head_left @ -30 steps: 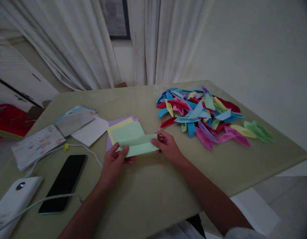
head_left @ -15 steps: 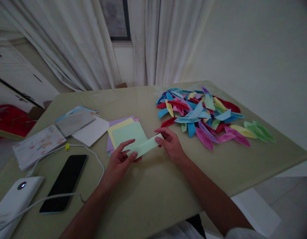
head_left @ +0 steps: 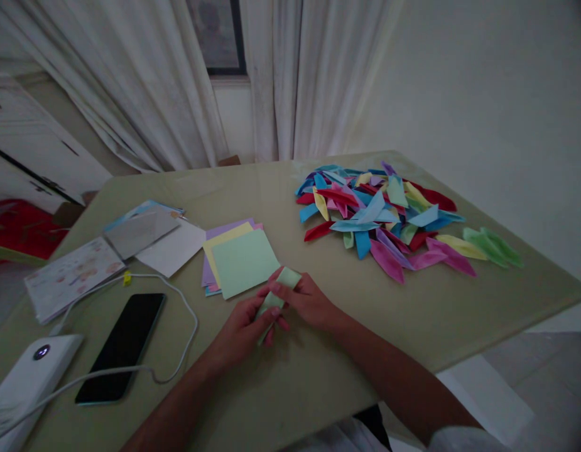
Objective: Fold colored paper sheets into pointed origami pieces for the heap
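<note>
A folded strip of pale green paper [head_left: 289,277] is held between both my hands, just above the table. My left hand [head_left: 247,323] pinches its lower end, thumb on top. Close beside it, my right hand [head_left: 306,300] grips the upper part with thumb and fingers. Some of the strip is hidden by my fingers. Right behind my hands lies a fanned stack of square paper sheets [head_left: 245,260], with light green on top and yellow and purple edges showing beneath.
A heap of folded colored paper pieces [head_left: 375,213] spreads over the table's right rear. To the left are a black phone [head_left: 123,348], a white power bank [head_left: 33,383] with a white cable [head_left: 189,307], a patterned packet [head_left: 76,276] and white paper [head_left: 177,248].
Both hands have moved closer together and slightly toward me. The green strip, stretched out wide before, is now turned steeper and mostly covered by my fingers.
</note>
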Motion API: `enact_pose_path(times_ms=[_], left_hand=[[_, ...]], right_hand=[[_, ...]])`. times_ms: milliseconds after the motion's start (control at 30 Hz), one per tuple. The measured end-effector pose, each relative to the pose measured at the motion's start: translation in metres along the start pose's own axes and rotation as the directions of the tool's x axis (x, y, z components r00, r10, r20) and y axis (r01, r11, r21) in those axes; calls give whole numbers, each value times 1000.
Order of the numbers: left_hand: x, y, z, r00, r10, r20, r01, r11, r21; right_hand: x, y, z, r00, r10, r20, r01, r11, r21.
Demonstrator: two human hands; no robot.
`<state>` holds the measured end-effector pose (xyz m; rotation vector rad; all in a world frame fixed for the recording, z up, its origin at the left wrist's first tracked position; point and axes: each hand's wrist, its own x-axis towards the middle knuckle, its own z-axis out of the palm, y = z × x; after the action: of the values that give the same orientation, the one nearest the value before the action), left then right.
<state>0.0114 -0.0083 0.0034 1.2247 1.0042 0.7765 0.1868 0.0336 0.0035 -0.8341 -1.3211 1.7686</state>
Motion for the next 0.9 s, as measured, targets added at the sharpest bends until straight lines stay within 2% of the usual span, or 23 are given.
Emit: enact_pose_path(times_ms=[133, 233, 367, 467, 533, 567, 633, 733, 900], left_hand=[[0, 5, 0, 998, -60, 29, 62, 997, -55], [0, 7, 0, 997, -71, 31, 73, 994, -76], [1, 7, -5, 1000, -24, 20, 25, 999, -44], [2, 5, -11, 998, 18, -61, -19, 1000, -19], [2, 4, -14, 983, 63, -174, -67, 998, -14], [2, 3, -15, 969, 98, -227, -100, 995, 1], [1, 1, -15, 945, 167, -281, -156, 986, 59], [1, -2, -12, 934, 208, -289, -178, 976, 127], [1, -7, -13, 922, 222, -316, -157, 963, 218]], right_hand=[[2, -14, -21, 971, -145, -190, 100, 969, -227], [4, -19, -32, 963, -170, -211, 92, 938, -334], [9, -17, -41, 953, -99, -288, 28, 970, -241], [14, -18, -51, 878, -89, -471, 45, 993, -105], [17, -20, -58, 806, -131, -577, 100, 991, -85], [18, -21, -60, 787, -149, -598, 118, 989, -91], [19, -20, -60, 800, -162, -577, 114, 986, -118], [17, -15, -52, 861, -132, -492, 65, 987, -150], [17, -11, -42, 874, -102, -476, 52, 992, -118]])
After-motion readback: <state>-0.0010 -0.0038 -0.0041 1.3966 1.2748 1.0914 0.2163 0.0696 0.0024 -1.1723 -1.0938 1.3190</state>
